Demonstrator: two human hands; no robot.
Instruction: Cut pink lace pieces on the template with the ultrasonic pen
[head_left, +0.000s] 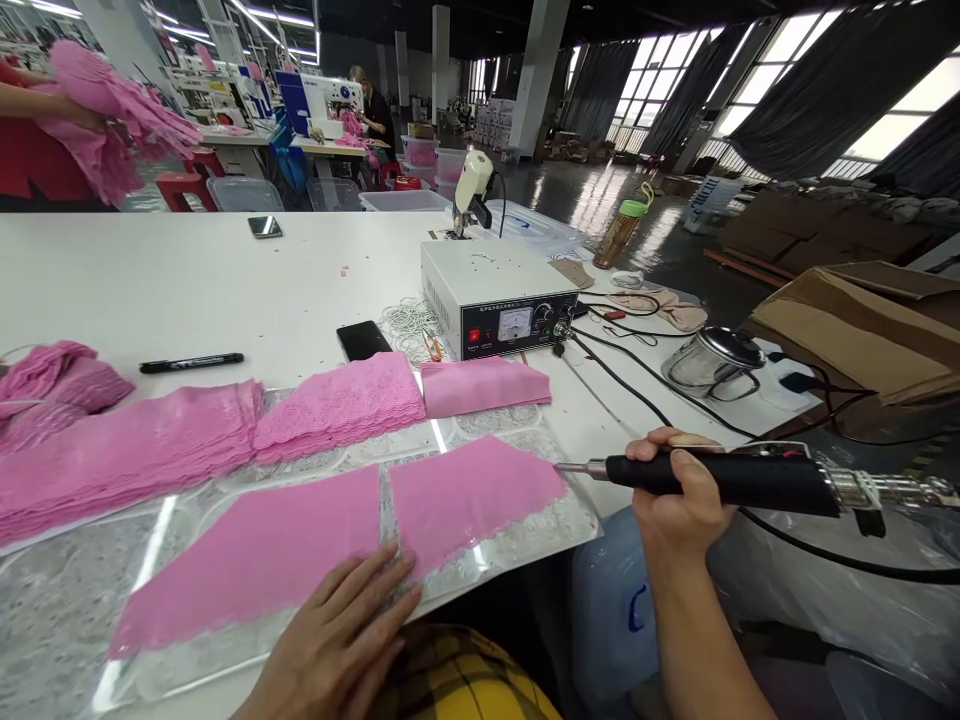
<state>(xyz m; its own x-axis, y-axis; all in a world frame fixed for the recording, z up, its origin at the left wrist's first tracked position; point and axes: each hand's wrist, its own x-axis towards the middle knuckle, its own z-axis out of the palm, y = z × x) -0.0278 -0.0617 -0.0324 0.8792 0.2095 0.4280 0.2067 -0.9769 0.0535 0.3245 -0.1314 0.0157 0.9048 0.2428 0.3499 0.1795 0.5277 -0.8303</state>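
Note:
My right hand (679,495) is closed around a black handheld cutter tool (720,480). Its metal tip touches the right edge of a pink lace piece (469,495) lying on a clear plate (525,545). My left hand (341,640) lies flat and open, fingertips pressing the near edge where that piece meets a longer pink lace piece (255,555). Behind them sit stacks of pink lace (341,405), a folded pink stack (484,385) and a long pile (120,450).
A white control box (495,295) with a dial stands behind, its cables running right to a glass kettle (709,365). A black phone (362,340), a marker (191,362) and a second phone (264,227) lie on the white table. A person at far left holds pink fabric (97,105).

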